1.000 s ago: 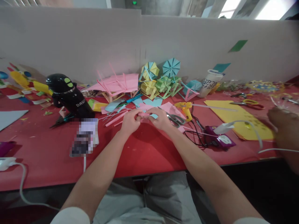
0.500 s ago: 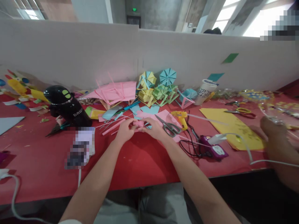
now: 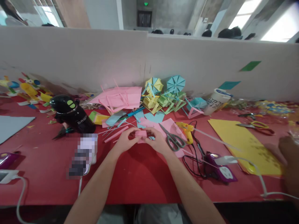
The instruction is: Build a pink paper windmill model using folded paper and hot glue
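Note:
A small folded pink paper piece point(image 3: 140, 133) is held between my two hands above the red table point(image 3: 137, 180). My left hand point(image 3: 127, 140) pinches its left side, and my right hand point(image 3: 156, 140) grips the right side. Just right of my right hand lie dark-handled scissors point(image 3: 174, 139) on pink paper sheets point(image 3: 171, 124). Thin pink strips point(image 3: 116, 134) rest to the left of my left hand. Behind my hands are light blue paper pieces point(image 3: 154, 117).
Folded paper models point(image 3: 175, 84) stand by the partition. A black bottle point(image 3: 76, 116) and phone point(image 3: 84, 155) are at left. A yellow glue gun point(image 3: 187, 130), purple power strip point(image 3: 220, 168), yellow sheets point(image 3: 245, 146) and another person's hand point(image 3: 288, 149) are at right.
The view has shifted, so table objects appear lower and more of the left side shows. The other person's hand is farther toward the right edge. Both my hands still hold the pink piece.

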`<state>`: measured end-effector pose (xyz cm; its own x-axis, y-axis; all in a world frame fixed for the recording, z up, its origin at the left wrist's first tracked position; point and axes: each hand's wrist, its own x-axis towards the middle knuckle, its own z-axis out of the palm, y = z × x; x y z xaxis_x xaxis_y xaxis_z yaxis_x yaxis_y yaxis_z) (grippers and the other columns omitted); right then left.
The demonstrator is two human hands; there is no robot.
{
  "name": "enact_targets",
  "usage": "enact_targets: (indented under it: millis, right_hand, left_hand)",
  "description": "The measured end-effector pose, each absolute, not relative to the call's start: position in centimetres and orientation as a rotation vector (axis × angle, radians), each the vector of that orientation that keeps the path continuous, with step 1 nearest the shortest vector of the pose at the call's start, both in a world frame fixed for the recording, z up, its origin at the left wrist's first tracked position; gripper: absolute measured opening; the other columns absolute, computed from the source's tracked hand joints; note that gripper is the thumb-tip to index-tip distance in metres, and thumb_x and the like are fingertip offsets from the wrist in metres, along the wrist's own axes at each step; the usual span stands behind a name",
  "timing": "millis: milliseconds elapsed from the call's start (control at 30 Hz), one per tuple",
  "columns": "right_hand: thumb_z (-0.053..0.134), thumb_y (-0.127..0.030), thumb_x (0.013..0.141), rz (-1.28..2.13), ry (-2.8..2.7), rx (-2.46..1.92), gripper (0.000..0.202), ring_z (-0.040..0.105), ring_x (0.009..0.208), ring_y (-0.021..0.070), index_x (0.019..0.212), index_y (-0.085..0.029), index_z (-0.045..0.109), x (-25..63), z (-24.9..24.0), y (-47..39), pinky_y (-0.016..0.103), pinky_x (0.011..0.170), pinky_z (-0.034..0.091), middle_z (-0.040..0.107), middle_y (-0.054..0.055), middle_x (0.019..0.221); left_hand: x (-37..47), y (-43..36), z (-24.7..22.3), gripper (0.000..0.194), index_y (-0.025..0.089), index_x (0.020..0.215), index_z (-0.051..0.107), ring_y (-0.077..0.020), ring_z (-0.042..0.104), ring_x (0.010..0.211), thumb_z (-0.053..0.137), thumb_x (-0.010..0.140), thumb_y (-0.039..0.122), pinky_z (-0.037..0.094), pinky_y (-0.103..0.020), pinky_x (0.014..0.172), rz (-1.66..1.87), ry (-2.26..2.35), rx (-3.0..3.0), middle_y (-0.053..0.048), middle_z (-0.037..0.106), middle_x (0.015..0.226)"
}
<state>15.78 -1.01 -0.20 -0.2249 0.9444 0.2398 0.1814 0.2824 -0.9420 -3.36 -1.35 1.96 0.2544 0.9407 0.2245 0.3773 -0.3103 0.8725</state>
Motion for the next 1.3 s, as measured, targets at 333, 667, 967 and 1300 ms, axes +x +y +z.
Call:
enact_targets:
  millis: [333,667,967,1300]
  right_hand:
    - [0.068,-0.030,0.080,0.843,-1.671,-1.082,0.038,0.066,0.103,0.0227,0.116,-0.020,0.062,16.3,-0.7,-0.8,0.041,0.089,0.055,0.070,0.010,0.115]
    - [0.063,-0.030,0.089,0.492,-1.673,-1.123,0.009,0.059,0.074,0.0181,0.094,-0.022,0.062,15.2,0.2,-2.4,0.034,0.068,0.050,0.064,0.005,0.083]
    - [0.061,-0.036,0.091,0.581,-1.624,-1.161,0.016,0.059,0.067,0.0166,0.089,-0.021,0.064,15.5,0.3,-2.6,0.032,0.065,0.050,0.066,0.003,0.078]
    - [0.059,-0.041,0.092,0.810,-1.724,-1.156,0.025,0.064,0.068,0.0176,0.084,-0.021,0.071,15.3,1.0,-3.4,0.029,0.059,0.048,0.073,0.004,0.079]
  left_hand:
    - [-3.5,-1.0,0.4,0.024,0.019,0.106,0.066,-0.0222,0.071,0.100,0.066,0.082,0.025,0.057,-0.039,0.092,1.046,1.151,1.770,-0.009,0.074,0.109]
    - [-2.6,-2.3,0.8,0.022,0.020,0.107,0.066,-0.0201,0.070,0.092,0.063,0.085,0.021,0.058,-0.036,0.087,1.186,1.314,1.762,-0.006,0.074,0.102]
    - [-2.6,-2.5,0.6,0.023,0.018,0.107,0.065,-0.0201,0.069,0.092,0.064,0.084,0.020,0.056,-0.037,0.086,1.201,1.391,1.836,-0.008,0.073,0.104]
    - [-2.3,-2.6,0.6,0.024,0.020,0.109,0.066,-0.0218,0.069,0.097,0.063,0.086,0.021,0.056,-0.040,0.090,1.125,1.403,1.936,-0.008,0.074,0.108]
